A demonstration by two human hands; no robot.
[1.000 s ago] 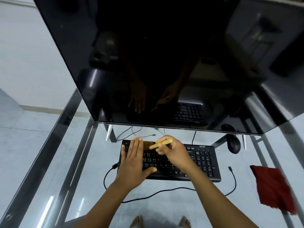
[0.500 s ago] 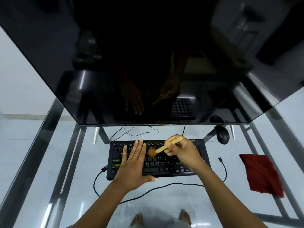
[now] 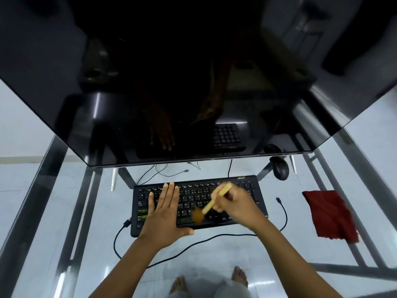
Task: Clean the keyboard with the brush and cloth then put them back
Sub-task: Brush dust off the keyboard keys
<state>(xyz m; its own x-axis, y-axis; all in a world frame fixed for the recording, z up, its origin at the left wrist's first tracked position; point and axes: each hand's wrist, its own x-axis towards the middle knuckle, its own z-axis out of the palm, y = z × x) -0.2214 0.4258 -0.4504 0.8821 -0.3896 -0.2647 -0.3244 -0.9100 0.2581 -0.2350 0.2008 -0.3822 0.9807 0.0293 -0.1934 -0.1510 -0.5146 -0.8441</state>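
A black keyboard [image 3: 253, 191] lies on the glass desk in front of me. My left hand [image 3: 166, 211] rests flat on its left half, fingers together and thumb out over the front edge. My right hand [image 3: 238, 206] grips a small brush [image 3: 211, 204] by its pale wooden handle; the blurred brown bristles touch the lower middle keys near the front row. A red cloth [image 3: 329, 215] lies crumpled on the glass to the right of the keyboard, apart from both hands.
A large dark monitor [image 3: 193, 82] overhangs the back of the desk. A black mouse [image 3: 280, 169] sits behind the keyboard at the right. Cables [image 3: 283, 214] loop around the keyboard's front and sides. The glass desk [image 3: 64, 211] has metal frame bars; bare feet show below.
The brush has swept from the upper middle keys down towards the front row. My left hand stays flat on the keyboard. The head camera has tilted, shifting the scene.
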